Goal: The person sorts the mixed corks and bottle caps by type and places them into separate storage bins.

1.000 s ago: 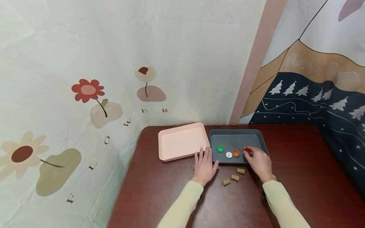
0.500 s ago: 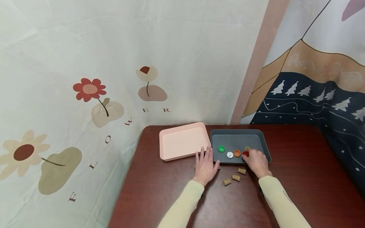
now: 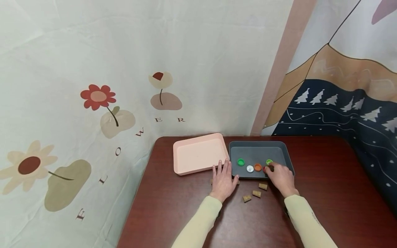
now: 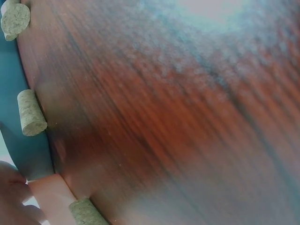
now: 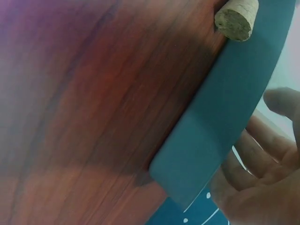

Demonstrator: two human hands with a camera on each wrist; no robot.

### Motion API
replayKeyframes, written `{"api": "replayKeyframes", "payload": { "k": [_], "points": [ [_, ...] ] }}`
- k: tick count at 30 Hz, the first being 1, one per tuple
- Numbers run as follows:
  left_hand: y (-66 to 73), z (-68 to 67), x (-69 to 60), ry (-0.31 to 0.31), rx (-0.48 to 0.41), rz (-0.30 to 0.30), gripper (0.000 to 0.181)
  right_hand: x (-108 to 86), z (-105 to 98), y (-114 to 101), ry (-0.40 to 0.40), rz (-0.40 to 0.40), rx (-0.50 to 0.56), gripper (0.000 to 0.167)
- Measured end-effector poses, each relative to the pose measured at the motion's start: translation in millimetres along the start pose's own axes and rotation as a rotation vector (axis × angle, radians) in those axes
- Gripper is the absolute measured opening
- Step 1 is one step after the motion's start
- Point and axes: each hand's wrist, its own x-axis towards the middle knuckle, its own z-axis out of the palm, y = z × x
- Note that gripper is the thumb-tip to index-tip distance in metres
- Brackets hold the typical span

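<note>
In the head view my left hand (image 3: 222, 182) lies with straight, spread fingers at the near edges of the pink tray (image 3: 200, 155) and the grey tray (image 3: 260, 151). My right hand (image 3: 281, 178) reaches over the grey tray's near right part, thumb and fingers bent beside a red cap (image 3: 264, 169). The hand partly covers that cap, and whether it is pinched cannot be seen. A lime-green cap (image 3: 269, 161) sits just beyond the fingers. Left of them are an orange cap (image 3: 257, 167), a white cap (image 3: 250, 168) and a green cap (image 3: 241, 162).
Three corks, among them one (image 3: 263, 186) near the grey tray, lie on the brown table (image 3: 242, 227). Other corks show partly beside my left hand. A cork (image 5: 235, 21) stands out by the tray wall (image 5: 201, 122) in the right wrist view. A printed cloth hangs behind.
My right hand first moved toward me and left with the red cap, then slightly right. The lime-green cap is now uncovered. My left hand has stayed in place.
</note>
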Motion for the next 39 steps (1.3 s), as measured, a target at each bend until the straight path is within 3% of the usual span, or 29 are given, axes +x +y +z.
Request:
{"api": "replayKeyframes", "payload": {
  "k": [3,9,12,21,31,39],
  "points": [
    [-1.1,0.8,-0.3,-0.001,0.002,0.0,0.067,-6.0,0,2,0.066,-0.021,0.012,0.039],
    [-4.6,-1.3,-1.6,-0.013,-0.004,0.005,0.067,-18.7,5,4,0.25,-0.165,-0.007,0.035],
    [-7.0,-3.9,-2.5,-0.019,-0.011,0.014,0.067,-24.1,5,2,0.295,-0.21,-0.013,0.034],
    [-8.2,-9.7,-2.7,-0.036,-0.029,0.028,0.068,-36.1,8,-4,0.276,-0.198,0.016,0.036],
    [-7.2,-9.5,-6.2,-0.041,-0.025,0.028,0.068,-46.0,17,-4,0.334,-0.255,0.017,0.042],
    [-11.5,-11.3,-12.3,-0.018,-0.048,0.042,0.069,-51.4,19,-7,0.32,-0.256,-0.004,0.047]
  ]
}}
